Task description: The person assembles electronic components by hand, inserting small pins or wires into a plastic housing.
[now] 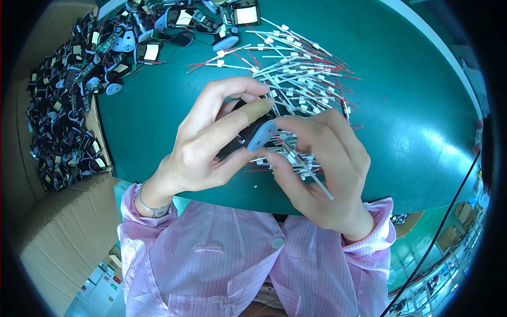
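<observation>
My left hand (196,141) is closed around a small black part with a pale, rounded plate (262,136) on its right side. A tan wrap covers one of its fingers. The thumb and index finger of my right hand (334,158) close on the edge of that plate. A thin white strip (318,183) with a red wire end runs from the plate between these fingers, slanting down to the right. My fingers hide much of the black part, and whether the wire end goes into the plate I cannot tell.
A loose heap of white strips with red wires (306,68) lies beyond and under my hands on the green table (412,105). Black parts with pale plates (124,42) pile up at the far left, spilling from a full cardboard box (58,211) beside the table.
</observation>
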`<state>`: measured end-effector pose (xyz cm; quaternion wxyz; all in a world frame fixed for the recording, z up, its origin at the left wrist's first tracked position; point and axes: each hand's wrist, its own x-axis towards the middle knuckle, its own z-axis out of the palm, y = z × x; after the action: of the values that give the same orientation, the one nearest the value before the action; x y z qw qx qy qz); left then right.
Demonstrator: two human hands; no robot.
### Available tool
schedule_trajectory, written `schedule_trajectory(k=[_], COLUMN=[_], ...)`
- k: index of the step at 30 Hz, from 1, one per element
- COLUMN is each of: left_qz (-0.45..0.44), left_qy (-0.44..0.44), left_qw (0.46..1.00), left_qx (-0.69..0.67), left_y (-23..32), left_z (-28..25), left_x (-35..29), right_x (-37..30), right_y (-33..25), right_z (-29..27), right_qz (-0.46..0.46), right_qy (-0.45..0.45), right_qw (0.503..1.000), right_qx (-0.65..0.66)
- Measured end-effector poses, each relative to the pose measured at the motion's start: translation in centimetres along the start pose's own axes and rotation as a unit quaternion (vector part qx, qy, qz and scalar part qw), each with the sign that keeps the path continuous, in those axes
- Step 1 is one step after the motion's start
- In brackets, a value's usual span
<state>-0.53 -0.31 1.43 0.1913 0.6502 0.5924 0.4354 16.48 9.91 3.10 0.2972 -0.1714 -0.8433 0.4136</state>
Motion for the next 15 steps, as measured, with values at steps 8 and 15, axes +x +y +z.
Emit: schedule_trajectory(k=[8, 15], left_qz=[0.010, -0.062], left_qy=[0.012, -0.030], left_qw=[1.000, 0.992], left_qx=[0.011, -0.109], left_y=[-0.1, -0.4], left_z=[-0.4, -0.6], left_x=[-0.2, -1.2], right_x=[-0.6, -0.7], right_y=[0.5, -0.3], right_z=[0.4, -0.1], right_qz=[0.035, 0.124], right_qy=[0.000, -0.047], right_qw=[0.994, 0.991], right_qx=[0.104, 0.015])
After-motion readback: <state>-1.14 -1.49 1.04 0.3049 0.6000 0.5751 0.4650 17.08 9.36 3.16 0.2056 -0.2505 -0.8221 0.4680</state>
